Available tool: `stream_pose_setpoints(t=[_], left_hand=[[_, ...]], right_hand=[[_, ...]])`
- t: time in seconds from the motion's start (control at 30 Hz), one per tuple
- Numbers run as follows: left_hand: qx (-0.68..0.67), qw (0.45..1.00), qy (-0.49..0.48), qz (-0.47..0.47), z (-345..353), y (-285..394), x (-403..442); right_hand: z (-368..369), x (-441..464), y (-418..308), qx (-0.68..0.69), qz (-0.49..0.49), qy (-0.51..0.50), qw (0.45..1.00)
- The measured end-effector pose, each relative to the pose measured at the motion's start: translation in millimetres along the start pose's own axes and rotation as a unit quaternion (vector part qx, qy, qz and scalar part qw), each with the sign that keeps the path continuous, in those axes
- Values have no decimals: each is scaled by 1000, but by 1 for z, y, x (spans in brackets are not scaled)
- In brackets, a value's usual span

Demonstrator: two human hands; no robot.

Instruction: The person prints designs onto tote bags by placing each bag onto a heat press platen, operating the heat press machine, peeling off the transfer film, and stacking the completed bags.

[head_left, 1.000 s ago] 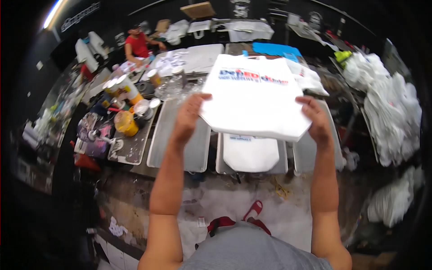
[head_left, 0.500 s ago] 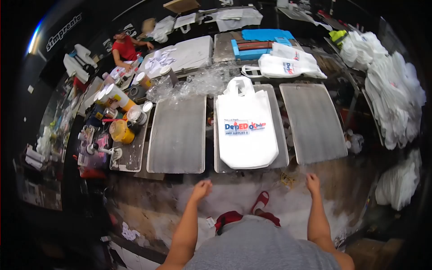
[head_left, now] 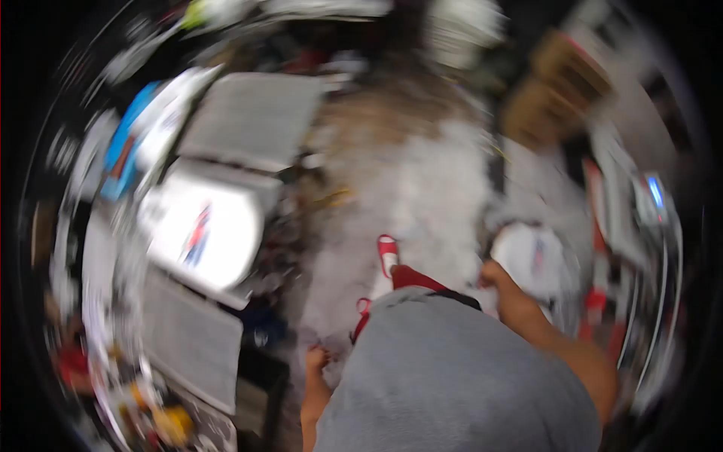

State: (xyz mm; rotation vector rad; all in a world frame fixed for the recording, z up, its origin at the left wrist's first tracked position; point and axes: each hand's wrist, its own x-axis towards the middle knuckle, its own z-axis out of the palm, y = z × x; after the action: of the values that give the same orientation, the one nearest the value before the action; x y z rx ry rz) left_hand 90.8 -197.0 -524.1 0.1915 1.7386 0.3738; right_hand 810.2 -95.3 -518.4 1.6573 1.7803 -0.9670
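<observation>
My left hand [head_left: 318, 358] hangs low beside my body, fingers loosely curled and nothing visible in them. My right hand [head_left: 492, 276] is at my other side, also curled in, with no object showing in it. From this viewpoint it appears just left of a white rounded item with a faint print [head_left: 533, 260], perhaps a bag; whether they touch I cannot tell. To my left, a white tote bag [head_left: 218, 245] with a blurred red and blue print lies flat on the middle grey board [head_left: 263, 184]. Motion blurs the whole view.
Grey boards flank the bag, one farther off [head_left: 248, 120] and one nearer [head_left: 192, 339]. Cardboard boxes [head_left: 557, 90] stand at the upper right. A pale floor strip [head_left: 429, 188] runs ahead of my red slippers [head_left: 388, 252]. A yellow container [head_left: 173, 423] is at lower left.
My view and body have swung to the right, so the boards and tote bag now lie on my left. The floor, boxes and white rounded item have come into view.
</observation>
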Motion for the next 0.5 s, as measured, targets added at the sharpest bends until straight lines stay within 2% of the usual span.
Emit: stream_pose_setpoints(t=[0.03,0.07,0.1,0.13,0.2,0.23,0.3,0.33,0.4,0.43,0.47,0.5], left_hand=[[-44,998,-52,17,-17,15,29],[-94,991,-93,24,-36,30,61],[-108,988,-57,99,-31,60,62],[-132,976,-17,174,-29,84,56],[-47,986,16,159,-1,144,20],[48,985,3,163,17,170,-1],[99,981,4,168,57,199,-17],[149,972,-8,181,72,209,-22],[163,971,-35,173,116,218,-33],[157,972,-58,165,140,220,-34],[206,961,-60,177,164,220,-37],[290,939,-82,167,190,224,-48]], right_hand=[[7,-13,-13,-146,4,-13,989],[-23,-46,-52,-1,146,-33,989],[-10,-39,-49,41,190,6,981],[6,-41,-50,56,201,124,970],[8,-44,-34,228,235,145,934],[7,-47,-26,287,247,156,912],[9,-70,-7,428,294,158,840],[19,-73,8,443,303,155,830],[38,-73,46,431,346,144,821],[52,-74,59,507,430,232,710],[67,-76,72,521,440,221,697],[85,-73,89,478,483,289,674]])
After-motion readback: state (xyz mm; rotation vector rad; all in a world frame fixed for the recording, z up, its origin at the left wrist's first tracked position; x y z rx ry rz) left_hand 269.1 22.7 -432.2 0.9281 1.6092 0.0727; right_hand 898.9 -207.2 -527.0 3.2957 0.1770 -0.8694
